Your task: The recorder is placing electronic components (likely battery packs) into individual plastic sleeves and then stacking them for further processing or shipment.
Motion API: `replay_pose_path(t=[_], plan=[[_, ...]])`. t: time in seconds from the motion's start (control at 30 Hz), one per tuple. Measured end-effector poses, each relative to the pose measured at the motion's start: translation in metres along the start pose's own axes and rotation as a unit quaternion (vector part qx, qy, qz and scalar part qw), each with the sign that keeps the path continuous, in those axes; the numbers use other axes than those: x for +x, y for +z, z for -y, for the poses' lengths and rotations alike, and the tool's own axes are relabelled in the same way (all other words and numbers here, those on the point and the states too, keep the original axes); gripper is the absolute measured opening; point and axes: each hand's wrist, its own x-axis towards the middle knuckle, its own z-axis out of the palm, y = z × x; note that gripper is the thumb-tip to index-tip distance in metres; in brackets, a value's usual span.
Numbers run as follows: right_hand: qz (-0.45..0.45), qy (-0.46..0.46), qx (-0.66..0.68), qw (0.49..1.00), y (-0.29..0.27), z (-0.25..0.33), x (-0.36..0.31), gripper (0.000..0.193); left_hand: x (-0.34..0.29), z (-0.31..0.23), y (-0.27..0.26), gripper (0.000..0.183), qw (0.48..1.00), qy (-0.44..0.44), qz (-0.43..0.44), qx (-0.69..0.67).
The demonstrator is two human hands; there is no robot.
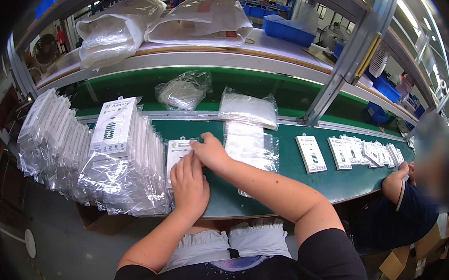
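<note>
A flat white box point(176, 152) with a hang tab lies on the green table in front of me. My left hand point(190, 186) rests over its right side, fingers stretched out across the face and hiding much of it. At the box's top right corner, my right hand point(210, 151) has its fingers closed on the edge. Whether a clear bag covers this box I cannot tell. Directly left of it leans a thick row of similar boxes in clear plastic bags point(115, 142), and farther left another bagged row point(52, 136).
Stacked clear plastic bags point(247, 133) lie right of my hands, near a crumpled bag point(183, 92). Unbagged white boxes point(358, 150) run along the right, beside a co-worker point(396, 206). A metal post point(341, 64) and a shelf point(276, 56) with wrapped packs stand behind.
</note>
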Motion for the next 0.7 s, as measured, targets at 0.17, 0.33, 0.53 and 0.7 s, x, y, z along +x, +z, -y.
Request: replay_pose_path(t=[0.17, 0.33, 0.53, 0.7], plan=[[0.118, 0.061, 0.291, 0.947, 0.003, 0.004, -0.009, 0.055, -0.002, 0.005, -0.002, 0.051, 1.000, -0.016, -0.010, 0.006], [0.086, 0.062, 0.276, 0.955, -0.031, -0.003, -0.034, 0.043, -0.001, 0.010, -0.002, 0.028, 0.999, -0.033, 0.033, 0.013], [-0.182, -0.177, -0.118, 0.960, -0.146, -0.024, -0.065, 0.038, 0.011, -0.023, -0.030, 0.023, 0.997, 0.059, 0.028, -0.033], [-0.369, 0.007, -0.443, 0.817, -0.234, -0.112, -0.087, 0.061, 0.008, -0.043, -0.014, 0.025, 0.940, 0.186, 0.200, -0.204]])
